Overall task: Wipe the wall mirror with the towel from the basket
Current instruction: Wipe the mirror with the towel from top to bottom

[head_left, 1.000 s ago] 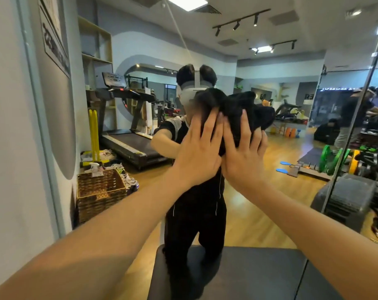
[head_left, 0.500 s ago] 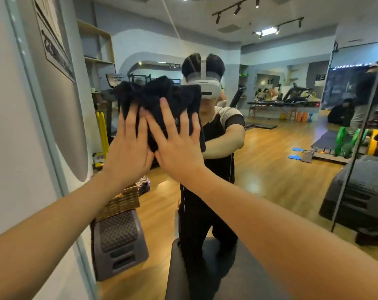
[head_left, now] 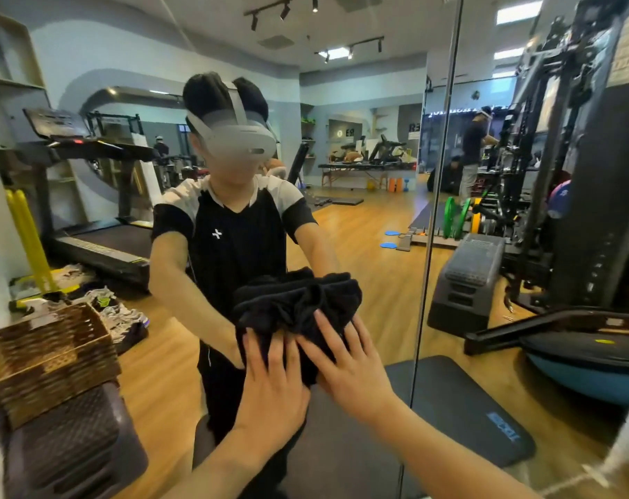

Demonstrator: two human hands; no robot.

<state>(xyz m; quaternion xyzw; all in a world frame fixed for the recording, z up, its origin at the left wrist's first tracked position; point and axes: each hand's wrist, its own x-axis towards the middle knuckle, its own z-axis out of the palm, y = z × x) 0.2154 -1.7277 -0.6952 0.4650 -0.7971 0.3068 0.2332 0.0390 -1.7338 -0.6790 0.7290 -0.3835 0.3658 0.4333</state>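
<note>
A bunched black towel (head_left: 298, 304) lies flat against the wall mirror (head_left: 370, 225) at about waist height of my reflection. My left hand (head_left: 270, 387) presses the towel's lower left part with straight, spread fingers. My right hand (head_left: 345, 365) presses its lower right part beside the left hand, fingers straight too. The mirror fills most of the view and shows the gym behind me. A woven wicker basket (head_left: 50, 358) stands at the lower left on a dark step block.
A vertical seam (head_left: 435, 210) splits the mirror panels right of my hands. The dark step block (head_left: 71, 448) under the basket is at the lower left. Reflected in the glass are a treadmill (head_left: 89, 196), a floor mat (head_left: 460, 408) and a weight rack (head_left: 572, 174).
Both hands slid the towel down the mirror from head height to waist height and towards the middle. My view has tilted down and moved closer.
</note>
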